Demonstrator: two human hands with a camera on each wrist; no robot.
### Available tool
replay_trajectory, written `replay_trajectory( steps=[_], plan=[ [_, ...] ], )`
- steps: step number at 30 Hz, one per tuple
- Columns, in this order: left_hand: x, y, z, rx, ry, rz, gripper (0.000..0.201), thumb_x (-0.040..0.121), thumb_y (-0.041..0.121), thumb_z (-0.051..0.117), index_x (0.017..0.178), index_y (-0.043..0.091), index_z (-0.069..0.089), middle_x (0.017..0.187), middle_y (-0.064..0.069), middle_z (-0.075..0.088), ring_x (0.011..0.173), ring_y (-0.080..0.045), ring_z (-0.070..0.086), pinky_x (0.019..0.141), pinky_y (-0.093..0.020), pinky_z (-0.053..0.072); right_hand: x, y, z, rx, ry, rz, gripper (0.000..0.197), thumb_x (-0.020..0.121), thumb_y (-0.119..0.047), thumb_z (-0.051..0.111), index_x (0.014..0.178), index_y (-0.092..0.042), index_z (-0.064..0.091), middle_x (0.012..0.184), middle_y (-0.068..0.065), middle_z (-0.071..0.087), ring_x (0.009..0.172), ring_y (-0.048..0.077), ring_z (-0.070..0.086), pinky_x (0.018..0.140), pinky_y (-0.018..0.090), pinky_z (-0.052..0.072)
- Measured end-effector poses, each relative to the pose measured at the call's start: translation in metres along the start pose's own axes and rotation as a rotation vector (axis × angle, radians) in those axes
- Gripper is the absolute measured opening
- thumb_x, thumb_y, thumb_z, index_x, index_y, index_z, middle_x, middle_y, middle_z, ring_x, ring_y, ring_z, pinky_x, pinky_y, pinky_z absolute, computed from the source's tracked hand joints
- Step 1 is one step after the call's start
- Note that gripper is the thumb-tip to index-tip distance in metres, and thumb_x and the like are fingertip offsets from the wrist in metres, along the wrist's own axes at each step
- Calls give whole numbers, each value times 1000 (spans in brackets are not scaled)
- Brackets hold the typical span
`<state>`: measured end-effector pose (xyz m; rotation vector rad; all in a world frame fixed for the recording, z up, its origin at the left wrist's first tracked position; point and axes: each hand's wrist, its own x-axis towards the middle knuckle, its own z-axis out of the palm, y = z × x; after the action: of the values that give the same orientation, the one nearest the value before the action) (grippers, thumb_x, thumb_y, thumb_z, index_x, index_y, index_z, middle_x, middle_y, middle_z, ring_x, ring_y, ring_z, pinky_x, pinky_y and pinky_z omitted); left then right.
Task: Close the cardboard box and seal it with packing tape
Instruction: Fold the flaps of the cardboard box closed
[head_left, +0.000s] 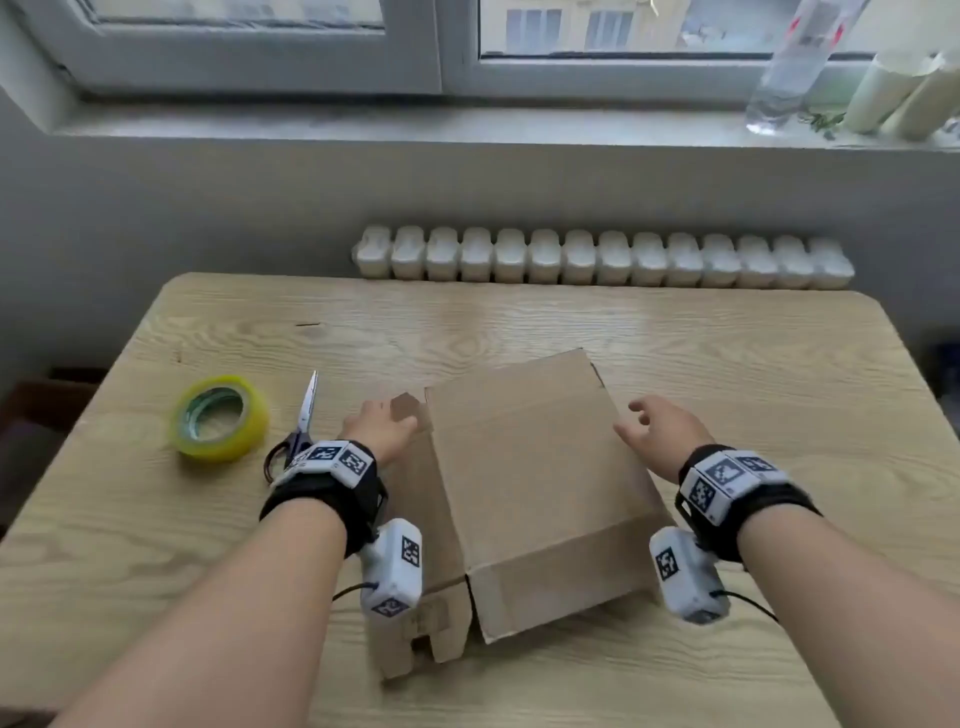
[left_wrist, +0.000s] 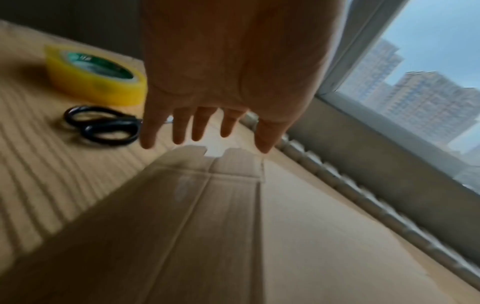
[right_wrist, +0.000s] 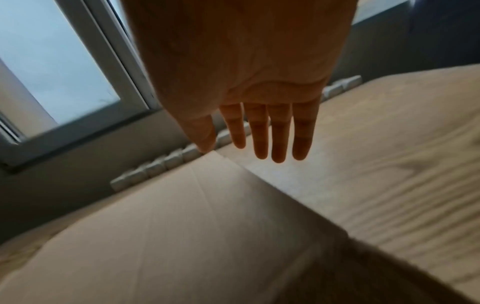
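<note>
Now we have both hands spread at the far end of the flat brown cardboard box (head_left: 530, 488), which lies on the pale wood-grain table (head_left: 727, 364).

We see our left hand (head_left: 382, 428) at the box's far left corner beside a small flap, fingers (left_wrist: 179, 127) straight and fanned in the left wrist view, holding nothing; whether they touch the cardboard we cannot tell. Our right hand (head_left: 662, 428) hovers just beside the box's far right edge, fingers (right_wrist: 278, 131) straight and slightly apart, thumb near the corner, also holding nothing. We see flaps sticking out at the box's near end. To our left, well apart from the box, sits the yellow roll of packing tape (head_left: 219, 419), and between it and our left wrist lie the black-handled scissors (head_left: 298, 431), blades pointing away from us.
</note>
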<state>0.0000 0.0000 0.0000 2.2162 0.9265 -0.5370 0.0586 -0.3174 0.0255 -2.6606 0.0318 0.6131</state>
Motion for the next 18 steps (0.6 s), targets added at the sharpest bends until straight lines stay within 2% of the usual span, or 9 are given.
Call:
replay_trajectory(
  steps=[2,6,8,11,14,18],
  plan=[
    [5,-7,4,43,33,-58,74,85,43,58,144,10,29,145,-19,38,130,-36,41,103,-41,37,9,3,11,29,-15,76,53,91,-40,54,137,-15,43,132,10,55,119,28,53,99,37,41],
    [6,-18,17,-4,-16,-153,91,80,48,65,151,19,15,150,-19,23,135,-38,34,110,-45,32,15,8,30,194,-109,148,61,86,-41,64,137,-12,45,132,8,56,121,26,53,98,35,40],
    [11,-19,19,-24,0,-191,102,74,53,70,151,21,11,150,-19,21,134,-40,33,110,-48,31,17,9,35,307,-116,155,55,82,-33,71,129,-10,52,124,7,60,112,24,57,94,33,42],
    [13,-15,17,-65,19,-230,110,71,55,73,151,19,8,151,-19,17,135,-41,31,109,-49,31,21,11,41,430,-103,200,39,80,-18,74,115,-12,58,102,6,64,89,20,59,82,29,44],
    [17,-13,12,-103,47,-249,110,71,57,72,150,14,9,152,-20,21,136,-41,32,107,-49,32,26,14,40,536,-85,229,28,82,-7,70,107,-13,58,97,9,64,84,23,60,79,30,45],
    [14,-10,7,-206,37,-256,114,73,58,71,151,14,2,154,-19,22,139,-38,28,110,-48,29,25,13,28,629,-56,206,28,82,-1,67,108,-10,58,92,12,63,84,28,62,81,36,50]
  ],
)
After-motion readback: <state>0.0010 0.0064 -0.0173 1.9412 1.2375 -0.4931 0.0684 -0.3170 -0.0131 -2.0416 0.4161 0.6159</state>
